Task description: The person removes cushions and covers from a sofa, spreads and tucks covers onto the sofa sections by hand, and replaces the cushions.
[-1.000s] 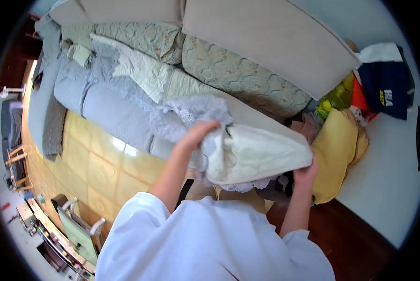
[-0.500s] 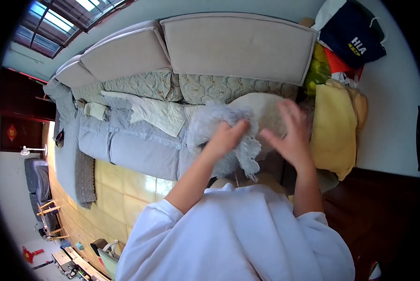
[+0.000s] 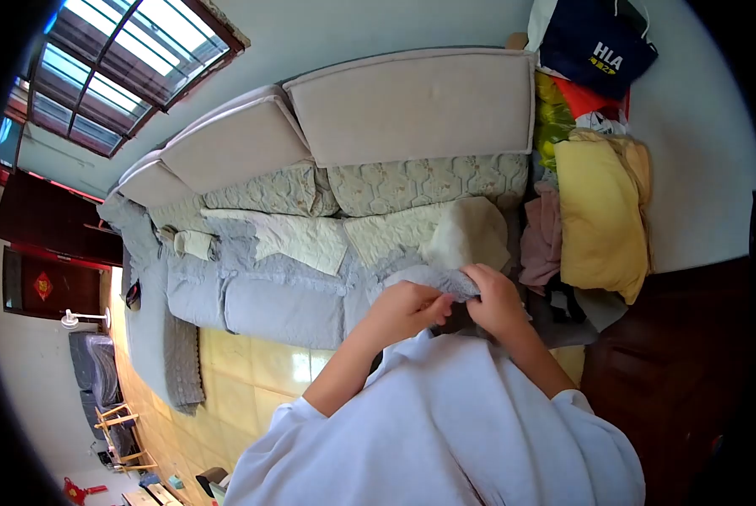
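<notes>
Now, the grey cloth (image 3: 424, 274): half a second ago it was bunched up high, with our right hand open and off it; now it lies low on the sofa (image 3: 281, 308), at the near edge, so the work has come down to its lacy rim.
Right hand (image 3: 494, 299): fingers closed around that rim.
Left hand (image 3: 405, 309): fingers half curled, tips just beside or on the rim; we cannot tell if they grip.
Pale back cushions: three, the biggest (image 3: 412, 105) behind our hands.
Patterned cushions: two clear, the nearer (image 3: 428, 179) beneath that biggest one, plus a part of a third.
Yellow pillow (image 3: 601, 219): one, to our right.
Pink cloth (image 3: 541, 236): one, beside the pillow.
Navy bag (image 3: 597, 51): one, beyond.
</notes>
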The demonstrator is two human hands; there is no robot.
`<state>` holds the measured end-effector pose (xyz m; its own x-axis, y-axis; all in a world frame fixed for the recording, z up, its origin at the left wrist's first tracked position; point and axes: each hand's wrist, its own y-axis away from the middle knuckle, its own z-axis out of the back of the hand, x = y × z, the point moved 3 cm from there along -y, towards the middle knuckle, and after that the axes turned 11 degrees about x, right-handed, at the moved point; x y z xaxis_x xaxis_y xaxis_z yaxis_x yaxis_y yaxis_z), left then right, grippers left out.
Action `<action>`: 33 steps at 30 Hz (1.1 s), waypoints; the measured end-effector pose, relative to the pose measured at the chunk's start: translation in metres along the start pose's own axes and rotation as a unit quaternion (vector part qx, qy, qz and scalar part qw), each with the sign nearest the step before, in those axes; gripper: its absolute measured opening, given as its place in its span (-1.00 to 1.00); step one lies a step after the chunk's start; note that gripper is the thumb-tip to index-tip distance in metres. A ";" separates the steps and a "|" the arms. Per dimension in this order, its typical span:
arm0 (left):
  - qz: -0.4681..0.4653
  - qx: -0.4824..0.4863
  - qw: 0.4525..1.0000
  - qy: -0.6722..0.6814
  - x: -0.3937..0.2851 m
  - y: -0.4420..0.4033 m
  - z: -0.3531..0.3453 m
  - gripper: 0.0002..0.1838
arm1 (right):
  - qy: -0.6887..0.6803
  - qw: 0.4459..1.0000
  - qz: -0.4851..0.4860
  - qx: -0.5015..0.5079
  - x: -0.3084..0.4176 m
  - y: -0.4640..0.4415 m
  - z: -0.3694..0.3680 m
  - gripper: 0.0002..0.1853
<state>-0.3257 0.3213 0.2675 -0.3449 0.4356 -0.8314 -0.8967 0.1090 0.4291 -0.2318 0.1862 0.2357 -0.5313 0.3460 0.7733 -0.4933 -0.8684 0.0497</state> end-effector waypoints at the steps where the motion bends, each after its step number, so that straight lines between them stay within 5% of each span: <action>1: -0.036 -0.041 0.999 0.002 0.003 0.003 0.003 -0.75 | -0.005 1.000 0.013 -0.006 -0.002 0.003 0.002 -0.59; 5: -0.204 -0.191 0.957 -0.078 -0.004 0.005 0.008 -0.59 | 0.015 0.991 0.127 0.036 0.014 0.011 0.016 -0.63; 9: -0.137 0.123 0.967 0.178 0.017 -0.008 -0.028 -0.41 | 0.048 0.976 0.214 0.003 0.046 0.022 0.041 -0.69; 16: -0.045 0.224 0.972 0.062 0.038 -0.012 -0.044 -0.57 | 0.054 0.951 0.238 -0.190 0.053 0.032 0.083 -0.78; 20: -0.081 0.163 0.982 0.043 0.086 -0.026 -0.061 -0.60 | 0.047 0.924 0.257 -0.280 0.055 0.036 0.100 -0.81; 24: 0.014 0.163 0.986 -0.019 0.127 -0.037 -0.049 -0.54 | 0.054 0.913 0.232 -0.331 0.049 0.041 0.115 -0.80; 27: 0.093 0.214 0.935 -0.268 0.177 -0.043 -0.063 -0.57 | 0.052 0.907 0.217 -0.356 0.046 0.044 0.134 -0.80; 30: -0.057 0.132 0.963 -0.228 0.286 -0.045 -0.093 -0.58 | 0.064 0.906 0.207 -0.363 0.042 0.043 0.151 -0.77; 33: -0.081 0.123 0.972 -0.182 0.259 -0.028 -0.053 -0.61 | 0.140 0.901 0.192 -0.362 0.036 0.040 0.168 -0.74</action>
<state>-0.4050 0.3840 0.0215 -0.0446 0.6771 -0.7345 -0.8219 0.3930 0.4123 -0.1551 0.1039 0.3723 -0.8611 0.2337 0.4515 -0.5032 -0.5186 -0.6912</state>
